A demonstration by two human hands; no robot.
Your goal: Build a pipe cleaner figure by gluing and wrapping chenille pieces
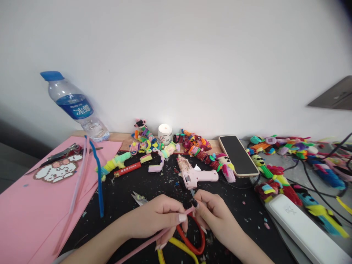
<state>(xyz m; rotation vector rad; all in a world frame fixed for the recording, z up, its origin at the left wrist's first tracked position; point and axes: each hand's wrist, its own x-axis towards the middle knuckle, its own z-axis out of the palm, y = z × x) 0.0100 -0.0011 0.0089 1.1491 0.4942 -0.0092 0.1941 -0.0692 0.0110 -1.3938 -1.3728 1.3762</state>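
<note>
A pink pipe cleaner (145, 242) runs through both my hands. My left hand (159, 217) pinches it between thumb and fingers, and its tail hangs toward the lower left. My right hand (217, 220) is closed on the upper end, where a small dark spot shows at the thumb tip; I cannot make out what it is. Under the hands lie scissors (202, 242) with red and yellow handles, partly hidden, their blade tip showing left of my hands. Just beyond my right hand a pale pink glue gun (203, 176) rests on the black mat (233, 205).
Pink sheets (46, 216) with loose pipe cleaners (99, 183) lie left, below a leaning water bottle (75, 106). Colourful pipe-cleaner figures (202, 156) line the back around a white cup (165, 134). Right are a phone (239, 156), a white power bank (305, 231) and black cables.
</note>
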